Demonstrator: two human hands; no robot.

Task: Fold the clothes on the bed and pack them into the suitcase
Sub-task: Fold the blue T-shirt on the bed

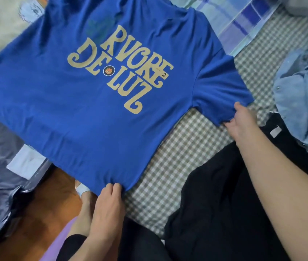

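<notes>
1. Left of the blue T-shirt, an open suitcase sits on the wooden floor. Its dark lining shows, and I cannot make out any folded clothes inside.
2. The blue T-shirt is spread flat, print side up, across the bed, its left part hanging past the bed edge over the suitcase. It is not folded yet.
3. At the T-shirt's near bottom corner, the left hand pinches the hem, fingers curled into the cloth.
4. Right of that corner, a black garment lies bunched on the checked bed sheet, unfolded.
5. At the T-shirt's right sleeve, the right hand grips the sleeve edge between thumb and fingers.
6. Right of the sleeve, a light blue shirt lies crumpled on the bed, also unfolded.
7. Judged from this, the task is at an early stage: the T-shirt is only being laid out, and at least three garments remain to fold and pack.
</notes>
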